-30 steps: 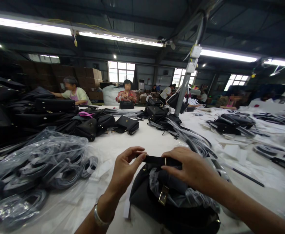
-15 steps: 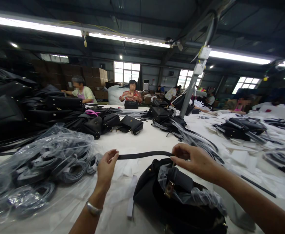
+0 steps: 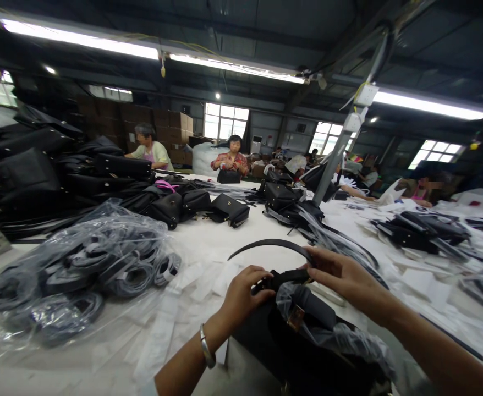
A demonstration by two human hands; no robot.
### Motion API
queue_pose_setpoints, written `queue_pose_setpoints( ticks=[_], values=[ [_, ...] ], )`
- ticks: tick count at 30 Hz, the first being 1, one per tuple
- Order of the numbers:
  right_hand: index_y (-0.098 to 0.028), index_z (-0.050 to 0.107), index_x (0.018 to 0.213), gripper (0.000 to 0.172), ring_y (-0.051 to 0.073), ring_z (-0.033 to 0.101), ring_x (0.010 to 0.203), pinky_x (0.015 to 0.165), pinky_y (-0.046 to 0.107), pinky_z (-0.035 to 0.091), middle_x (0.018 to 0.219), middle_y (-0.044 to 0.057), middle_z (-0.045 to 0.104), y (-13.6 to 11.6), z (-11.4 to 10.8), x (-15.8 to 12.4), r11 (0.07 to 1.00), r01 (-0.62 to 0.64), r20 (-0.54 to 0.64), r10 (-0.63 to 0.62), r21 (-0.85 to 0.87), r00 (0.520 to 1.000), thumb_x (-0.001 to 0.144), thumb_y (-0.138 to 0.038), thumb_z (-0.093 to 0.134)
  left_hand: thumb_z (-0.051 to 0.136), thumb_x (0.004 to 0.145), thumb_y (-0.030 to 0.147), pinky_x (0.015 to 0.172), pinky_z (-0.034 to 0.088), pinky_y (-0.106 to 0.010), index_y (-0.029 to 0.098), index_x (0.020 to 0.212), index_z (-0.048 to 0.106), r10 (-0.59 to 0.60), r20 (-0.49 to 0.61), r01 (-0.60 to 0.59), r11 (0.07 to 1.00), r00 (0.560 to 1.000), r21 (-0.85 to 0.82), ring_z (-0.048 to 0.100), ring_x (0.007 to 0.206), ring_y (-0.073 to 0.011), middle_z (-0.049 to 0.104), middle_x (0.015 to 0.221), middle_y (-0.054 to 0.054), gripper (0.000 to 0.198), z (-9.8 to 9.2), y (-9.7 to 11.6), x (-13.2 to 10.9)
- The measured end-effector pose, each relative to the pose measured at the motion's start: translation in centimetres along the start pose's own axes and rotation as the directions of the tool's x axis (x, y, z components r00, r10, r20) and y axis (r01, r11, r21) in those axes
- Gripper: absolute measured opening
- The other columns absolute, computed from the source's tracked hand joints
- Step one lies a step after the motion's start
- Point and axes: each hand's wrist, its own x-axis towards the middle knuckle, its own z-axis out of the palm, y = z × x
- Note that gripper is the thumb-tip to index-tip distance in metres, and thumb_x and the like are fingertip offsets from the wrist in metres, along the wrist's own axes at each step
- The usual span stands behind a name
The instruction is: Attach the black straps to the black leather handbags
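A black handbag (image 3: 307, 352) lies in front of me on the white table (image 3: 262, 234), partly wrapped in clear plastic, with a brass buckle showing. My left hand (image 3: 241, 297) is closed on the black strap (image 3: 274, 245) where it meets the bag. My right hand (image 3: 342, 278) pinches the same strap just to the right. The strap arches up in a loop beyond both hands.
A clear plastic bag of coiled black straps (image 3: 84, 269) lies at the left. Black handbags (image 3: 171, 206) are piled across the far table, more at the right (image 3: 418, 231). White paper strips litter the table. A slanted pole (image 3: 340, 148) rises mid-table. Other people work at the far side.
The strap was stretched straight between my hands; my left hand has come back right to the bag, and the strap now bows into a loop. The view has shifted left.
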Motion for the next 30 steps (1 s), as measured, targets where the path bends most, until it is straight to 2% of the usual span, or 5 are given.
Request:
queue_pose_setpoints(
  ticks=[10,16,20,26,30],
  values=[
    [-0.024,0.075,0.095,0.033,0.014,0.068,0.076,0.076,0.021,0.058,0.075,0.001,0.071,-1.0,-4.0,0.7,0.880,0.095,-0.318,0.066,0.465,0.946,0.072,-0.046,0.084,0.080,0.079,0.021,0.085,0.049,-0.031,0.021,0.103,0.068,0.049,0.014,-0.048,0.997,0.999,-0.065,0.064,0.094,-0.0211,0.070,0.102,-0.005,0.027,0.4,1.5,0.4],
    [-0.038,0.075,0.085,0.006,0.014,0.060,0.081,0.084,0.021,0.058,0.090,-0.002,0.067,-3.8,-8.0,0.8,0.852,0.303,-0.561,-0.013,0.428,0.828,0.085,-0.044,0.073,0.083,0.076,0.021,0.081,0.049,-0.029,0.021,0.103,0.074,-0.056,-0.024,0.050,0.980,0.998,-0.194,0.067,0.092,-0.0205,0.075,0.101,-0.004,0.029,0.8,2.6,0.0],
    [-0.039,0.073,0.085,0.008,0.011,0.048,0.064,0.060,0.016,0.053,0.083,-0.001,0.060,-5.8,-9.1,0.2,0.848,0.392,-0.652,-0.075,0.357,0.755,0.089,-0.044,0.069,0.083,0.076,0.021,0.088,0.050,-0.031,0.023,0.103,0.078,-0.151,-0.051,0.131,0.952,0.987,-0.276,0.068,0.096,-0.0216,0.077,0.102,-0.004,0.027,1.5,2.3,0.0],
    [-0.024,0.069,0.074,0.036,0.008,0.031,0.045,0.041,0.025,0.022,0.054,-0.004,0.044,-5.1,-5.1,-1.2,0.993,-0.091,-0.196,0.074,-0.079,0.978,0.083,-0.059,0.066,0.083,0.073,0.018,0.092,0.051,-0.032,0.023,0.100,0.080,-0.262,-0.075,0.215,0.899,0.962,-0.380,0.070,0.102,-0.0238,0.078,0.105,-0.004,0.028,2.1,1.7,-0.4],
    [-0.020,0.071,0.074,0.039,0.014,0.052,0.059,0.056,0.027,0.033,0.061,-0.001,0.060,-3.2,-0.8,-0.8,0.794,-0.051,0.097,0.138,-0.605,0.986,0.090,-0.052,0.054,0.083,0.072,0.017,0.094,0.052,-0.033,0.022,0.098,0.080,-0.307,-0.089,0.247,0.880,0.948,-0.405,0.070,0.101,-0.0246,0.078,0.103,-0.004,0.027,2.1,1.7,-0.9]
  ],
)
